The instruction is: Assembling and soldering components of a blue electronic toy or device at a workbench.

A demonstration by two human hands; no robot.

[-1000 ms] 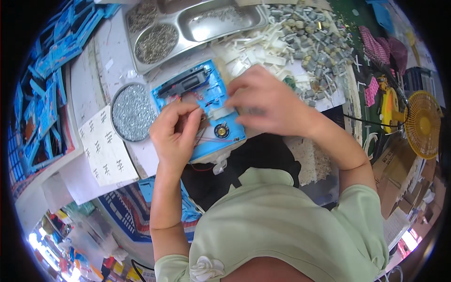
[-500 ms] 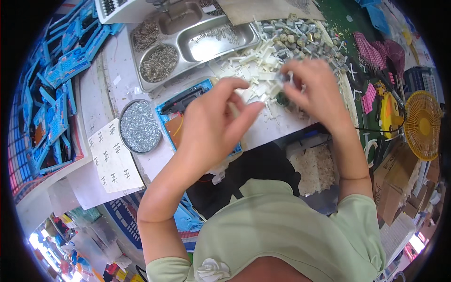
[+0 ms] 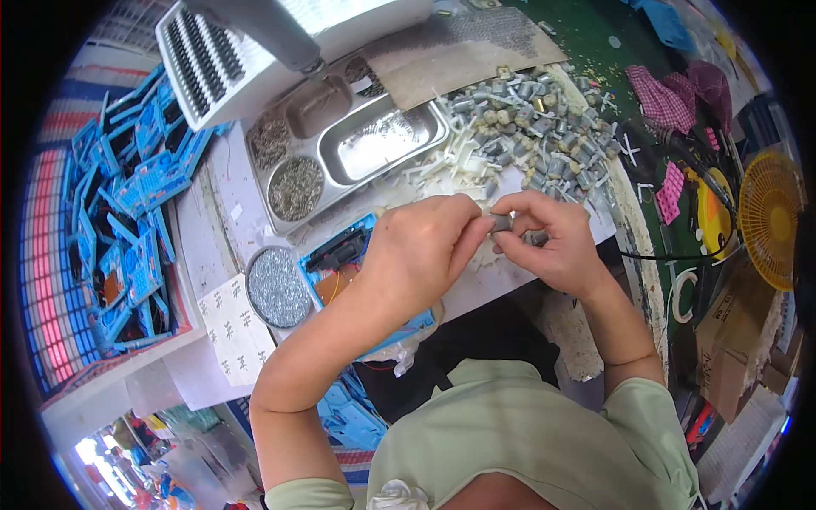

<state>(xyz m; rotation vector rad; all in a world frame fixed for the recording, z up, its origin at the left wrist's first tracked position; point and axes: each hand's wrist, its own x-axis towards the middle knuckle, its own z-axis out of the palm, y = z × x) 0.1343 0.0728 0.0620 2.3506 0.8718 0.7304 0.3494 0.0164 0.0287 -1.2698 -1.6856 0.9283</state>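
My left hand [image 3: 421, 251] and my right hand [image 3: 548, 238] meet over the white bench, both pinching one small grey cylindrical motor [image 3: 501, 223] between their fingertips. Under my left wrist lies a blue plastic housing [image 3: 344, 263] with black and orange parts inside; my hand hides its right half. Beyond my hands lies a heap of several grey motors [image 3: 531, 127] mixed with white plastic pieces [image 3: 455, 161].
A divided steel tray [image 3: 340, 149] holds screws. A round dish of small metal parts [image 3: 277, 287] and a printed paper sheet [image 3: 234, 323] sit at left. Blue housings [image 3: 127, 229] are stacked far left. A yellow fan [image 3: 769, 217] stands at right. A white machine [image 3: 255, 51] stands at back.
My hands left the blue housing, the right reached to the motor heap, and both now hold a small motor together in front of the heap. My head has tilted toward the bench's far side.
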